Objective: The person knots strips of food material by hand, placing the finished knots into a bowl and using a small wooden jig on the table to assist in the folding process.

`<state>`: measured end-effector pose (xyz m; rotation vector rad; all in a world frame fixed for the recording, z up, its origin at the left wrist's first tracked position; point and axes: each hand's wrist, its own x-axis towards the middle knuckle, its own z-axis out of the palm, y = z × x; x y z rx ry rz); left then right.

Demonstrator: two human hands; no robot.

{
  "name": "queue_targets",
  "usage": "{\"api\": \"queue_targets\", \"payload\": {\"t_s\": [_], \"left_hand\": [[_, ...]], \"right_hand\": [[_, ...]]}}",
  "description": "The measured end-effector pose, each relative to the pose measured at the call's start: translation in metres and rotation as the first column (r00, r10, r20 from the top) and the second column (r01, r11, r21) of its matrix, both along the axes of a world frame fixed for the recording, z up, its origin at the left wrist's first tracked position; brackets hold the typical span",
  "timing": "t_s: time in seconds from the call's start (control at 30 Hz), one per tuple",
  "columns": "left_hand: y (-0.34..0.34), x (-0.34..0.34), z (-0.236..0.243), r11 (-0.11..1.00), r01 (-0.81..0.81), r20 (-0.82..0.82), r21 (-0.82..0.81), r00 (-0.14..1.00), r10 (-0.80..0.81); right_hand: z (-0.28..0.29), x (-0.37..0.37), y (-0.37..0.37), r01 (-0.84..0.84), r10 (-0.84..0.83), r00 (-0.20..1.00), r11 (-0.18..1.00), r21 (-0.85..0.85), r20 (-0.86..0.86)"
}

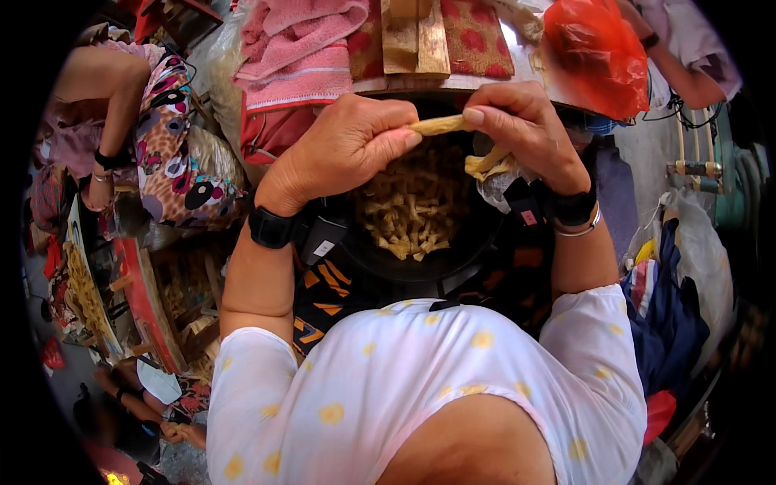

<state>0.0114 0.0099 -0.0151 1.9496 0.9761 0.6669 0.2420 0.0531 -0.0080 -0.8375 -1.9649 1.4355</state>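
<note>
A pale yellow rolled strip (439,125), which looks like bean-curd skin, is stretched nearly level between my hands. My left hand (343,145) pinches its left end between thumb and fingers. At the other end, my right hand (529,133) grips it the same way. More yellow strips (487,165) hang in a loose bunch beneath my right hand, beside some clear plastic (496,191); how they are held is hidden. Below my hands, many knotted yellow pieces (414,217) lie in a dark round basin (380,267).
Ahead is a board with a pink towel (295,48), a wooden block (415,40) and a red plastic bag (596,56). People sit close by: a person's arm (105,89) at left, another's forearm (685,77) at far right. A red-edged wooden frame (145,299) stands left.
</note>
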Motion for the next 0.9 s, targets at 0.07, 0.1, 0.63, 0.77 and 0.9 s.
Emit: {"api": "queue_targets", "payload": {"t_s": [0.07,0.1,0.63,0.77,0.9], "left_hand": [[0.009,0.002,-0.001,0.92,-0.252,-0.023,0.299,0.962,0.271],[0.015,0.006,-0.002,0.85,-0.383,-0.002,0.36,0.911,0.412],[0.04,0.01,-0.008,0.632,-0.508,-0.181,0.586,0.678,0.712],[0.001,0.013,0.017,0.856,-0.378,-0.378,0.354,0.779,0.5],[-0.006,0.038,-0.01,0.819,-0.518,0.084,0.247,0.854,0.514]], "right_hand": [[-0.006,-0.007,0.01,0.07,-0.069,0.997,0.996,0.051,-0.02],[-0.009,-0.011,0.018,0.133,-0.13,0.991,0.987,0.09,-0.043],[-0.037,-0.035,0.065,0.301,-0.481,0.858,0.755,0.583,0.179],[-0.021,-0.033,0.035,0.164,-0.225,0.961,0.933,-0.319,-0.162],[-0.028,-0.055,-0.003,-0.365,-0.111,0.858,0.555,-0.747,-0.502]]}}
